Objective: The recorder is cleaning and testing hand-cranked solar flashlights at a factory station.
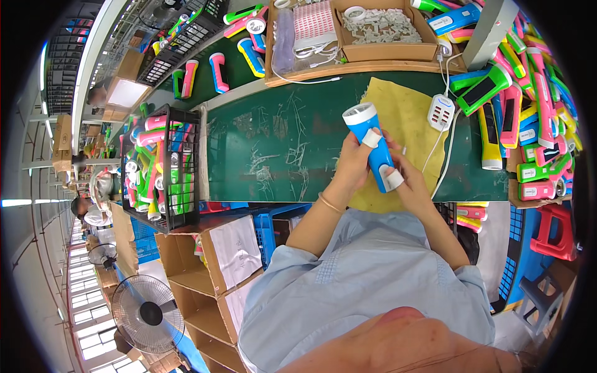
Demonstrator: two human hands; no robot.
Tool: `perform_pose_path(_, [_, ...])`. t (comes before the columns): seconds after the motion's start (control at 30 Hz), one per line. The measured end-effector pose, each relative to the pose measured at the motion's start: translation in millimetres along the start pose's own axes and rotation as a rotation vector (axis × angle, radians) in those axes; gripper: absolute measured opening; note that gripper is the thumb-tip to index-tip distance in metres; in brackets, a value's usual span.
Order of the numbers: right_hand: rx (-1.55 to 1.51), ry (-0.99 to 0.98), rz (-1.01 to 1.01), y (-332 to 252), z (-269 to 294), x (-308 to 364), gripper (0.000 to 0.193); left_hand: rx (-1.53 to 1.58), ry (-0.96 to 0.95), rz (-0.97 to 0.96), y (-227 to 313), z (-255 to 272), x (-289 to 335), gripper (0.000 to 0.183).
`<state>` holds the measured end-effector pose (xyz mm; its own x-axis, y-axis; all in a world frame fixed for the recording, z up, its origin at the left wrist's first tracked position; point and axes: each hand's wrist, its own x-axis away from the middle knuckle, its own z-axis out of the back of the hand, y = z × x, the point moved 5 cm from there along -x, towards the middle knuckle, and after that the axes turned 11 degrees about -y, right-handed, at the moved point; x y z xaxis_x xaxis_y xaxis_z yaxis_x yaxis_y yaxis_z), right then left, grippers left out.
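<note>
A blue flashlight [377,158] with a white head is held tilted over the yellow cloth [403,102], its head pointing away and slightly left. My left hand [353,163] is closed around the upper body, with the thumb across the front. My right hand [410,183] grips the lower end from the other side. White wraps cover both thumbs. A thin white cable with a small white tip shows beside the right hand; whether it touches the flashlight, I cannot tell. Right of the cloth's far part lies a white multi-port USB charger [441,112].
A black crate [198,163] of colourful flashlights stands left on the green table [249,137]. Many more flashlights [511,115] are piled at the right. A cardboard box [388,53] of small white parts sits at the back. A metal post [491,31] rises at the back right.
</note>
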<state>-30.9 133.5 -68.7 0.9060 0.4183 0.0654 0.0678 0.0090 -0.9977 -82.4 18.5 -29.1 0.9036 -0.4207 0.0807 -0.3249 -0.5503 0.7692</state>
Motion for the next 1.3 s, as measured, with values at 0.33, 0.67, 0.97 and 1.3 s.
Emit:
perform_pose_path(0.33, [-0.177,0.123,-0.125,6,17,8,0.024,0.216,-0.143,0.144,27,-37,-42,0.035])
perform_pose_path(0.67, [-0.232,0.17,-0.12,-30,34,17,0.032,-0.445,0.06,0.0,38,-7,-58,0.035])
perform_pose_path(0.97, [-0.377,0.119,-0.058,-28,56,21,0.024,-1.392,0.477,-0.155,62,7,-61,0.073])
perform_pose_path(1.3, [0.297,0.247,0.305,-66,44,-10,0.012,0.096,-0.192,0.098,21,4,-40,0.034])
